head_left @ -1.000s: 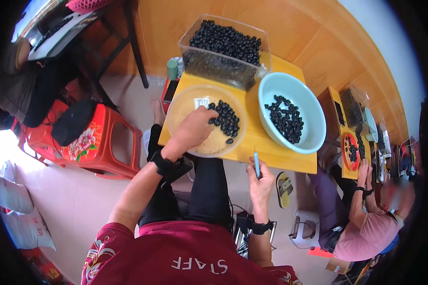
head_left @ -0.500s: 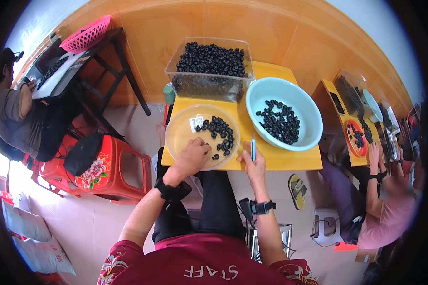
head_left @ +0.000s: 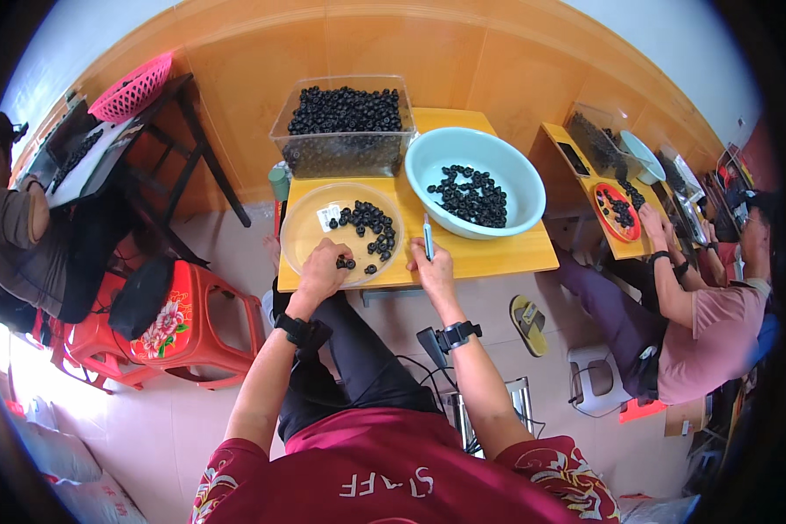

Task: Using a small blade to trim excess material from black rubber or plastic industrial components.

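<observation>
My left hand is at the near left edge of a round, clear shallow tray, its fingers curled together on a small black round piece. More loose black pieces lie in the tray's right half, beside a white label. Upright in my right hand, just right of the tray, is a slim light-blue pen-like tool; its tip points away from me. A light-blue basin with more black pieces stands behind that hand.
A clear rectangular bin heaped with black pieces fills the back left of the yellow table. Red stools stand at left, where a person sits by a dark table. Another person works at right, near a red tray. A slipper lies on the floor.
The whole view has shifted, so the table appears further left. My left hand has drawn back toward the tray's near edge, a black piece now showing at its fingertips. The right hand still holds the tool.
</observation>
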{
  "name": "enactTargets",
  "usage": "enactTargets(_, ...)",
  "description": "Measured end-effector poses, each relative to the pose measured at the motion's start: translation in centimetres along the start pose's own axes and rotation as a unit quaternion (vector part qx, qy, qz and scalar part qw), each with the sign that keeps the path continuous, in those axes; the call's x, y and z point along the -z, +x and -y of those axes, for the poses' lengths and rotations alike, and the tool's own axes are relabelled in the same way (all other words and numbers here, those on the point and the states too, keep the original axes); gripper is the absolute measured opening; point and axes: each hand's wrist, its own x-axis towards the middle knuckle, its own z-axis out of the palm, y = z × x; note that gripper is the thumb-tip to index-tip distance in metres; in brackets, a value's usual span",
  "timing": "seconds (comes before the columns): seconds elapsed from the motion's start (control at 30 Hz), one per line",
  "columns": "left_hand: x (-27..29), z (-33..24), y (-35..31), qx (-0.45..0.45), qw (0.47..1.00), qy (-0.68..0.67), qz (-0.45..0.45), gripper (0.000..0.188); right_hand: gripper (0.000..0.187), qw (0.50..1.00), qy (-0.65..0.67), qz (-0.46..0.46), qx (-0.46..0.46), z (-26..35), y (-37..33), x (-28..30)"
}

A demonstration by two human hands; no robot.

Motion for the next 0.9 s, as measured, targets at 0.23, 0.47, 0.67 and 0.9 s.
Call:
enactTargets(0.23, 0.2, -0.5, 0.5, 0.030, 1.000, -0.001, -0.001, 0.023, 0.027, 0.999, -0.023, 0.009, -0.022, 0.1, 0.0, 0.2)
enactTargets(0.47, 0.1, -0.7, 0.7, 0.049, 0.999, -0.007, 0.013, 0.021, 0.025, 0.999, -0.043, 0.006, -0.019, -0.3, 0.3, 0.0)
enactTargets(0.67, 0.2, 0.2, 0.1, 0.048, 0.998, -0.010, -0.027, 0.021, 0.024, 0.999, -0.040, 0.010, -0.010, -0.4, 0.3, -0.7)
enactTargets(0.9, 1.1, -2.2, -0.2, -0.003, 0.990, -0.076, -0.120, 0.022, 0.024, 0.999, -0.036, -0.008, -0.035, -0.4, 0.0, 0.3)
